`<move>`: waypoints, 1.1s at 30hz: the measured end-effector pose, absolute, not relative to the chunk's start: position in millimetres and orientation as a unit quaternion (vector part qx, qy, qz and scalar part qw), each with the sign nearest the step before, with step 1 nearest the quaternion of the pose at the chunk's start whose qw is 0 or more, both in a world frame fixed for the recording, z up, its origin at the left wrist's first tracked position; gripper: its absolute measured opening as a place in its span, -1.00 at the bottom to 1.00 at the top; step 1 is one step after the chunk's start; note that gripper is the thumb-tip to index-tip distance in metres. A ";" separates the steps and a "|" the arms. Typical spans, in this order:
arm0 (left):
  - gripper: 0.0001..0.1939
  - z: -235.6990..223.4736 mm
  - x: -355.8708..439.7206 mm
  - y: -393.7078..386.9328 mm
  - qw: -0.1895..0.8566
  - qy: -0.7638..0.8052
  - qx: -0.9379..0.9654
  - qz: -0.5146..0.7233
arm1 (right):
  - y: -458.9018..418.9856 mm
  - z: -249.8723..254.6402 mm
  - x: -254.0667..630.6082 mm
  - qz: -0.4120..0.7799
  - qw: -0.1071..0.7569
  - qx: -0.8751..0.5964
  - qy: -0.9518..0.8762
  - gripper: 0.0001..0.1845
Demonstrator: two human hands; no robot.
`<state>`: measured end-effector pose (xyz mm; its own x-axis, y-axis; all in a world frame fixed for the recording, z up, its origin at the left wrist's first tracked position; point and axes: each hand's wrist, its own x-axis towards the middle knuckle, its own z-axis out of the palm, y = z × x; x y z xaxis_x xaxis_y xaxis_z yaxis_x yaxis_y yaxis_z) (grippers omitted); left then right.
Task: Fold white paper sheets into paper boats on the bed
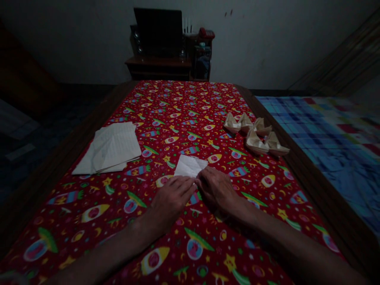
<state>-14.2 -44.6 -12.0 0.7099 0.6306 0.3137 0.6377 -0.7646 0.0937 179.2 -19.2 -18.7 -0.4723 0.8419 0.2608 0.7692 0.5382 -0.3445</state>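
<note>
A small folded square of white paper [190,165] lies at the middle of the table, with crease lines across it. My left hand [173,196] is at its near edge, fingers pressed together on the paper and the fingertips close to my right hand. At the paper's near right corner, my right hand [216,188] has its fingers curled and closed on it. The thumbs and undersides of both hands are partly hidden. To the right stand several folded paper boats [257,141] in a loose cluster. A stack of paper sheets [114,146] rests on the left.
A red cloth [178,118] with rockets and stars covers the wooden-edged table. Beyond its far end are a dark monitor [158,31], speakers and a small cabinet [202,59] against the wall. A blue checked cloth [311,134] spreads beyond the right edge. The room is dim.
</note>
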 end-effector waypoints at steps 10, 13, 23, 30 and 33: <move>-0.60 -14.6 -23.0 -59.3 0.037 -0.371 -0.922 -0.104 | -18.8 -18.7 179.6 0.082 0.187 -0.478 -0.854 -0.79; -0.64 -14.2 -34.3 -60.8 0.057 -0.373 -0.919 -0.116 | -18.8 -17.7 179.7 0.082 0.189 -0.474 -0.856 -0.81; -0.67 -14.4 -52.5 -73.6 0.089 -0.333 -0.927 -0.150 | -19.9 -18.2 177.4 0.063 0.198 -0.479 -0.853 -0.83; -0.82 -5.2 -36.8 -65.6 0.111 -0.302 -0.930 -0.179 | 5.9 -10.0 187.6 0.046 0.216 -0.422 -0.879 -0.46; -0.84 -2.5 -33.0 -59.8 0.095 -0.313 -0.932 -0.156 | 16.2 -3.9 191.0 0.081 0.192 -0.419 -0.884 -0.53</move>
<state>-33.0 -59.8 -2.5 0.7560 0.5532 0.3498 0.6124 -0.7865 -0.0798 191.0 16.2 -3.9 -0.5745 0.7722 0.2715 0.7103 0.6352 -0.3035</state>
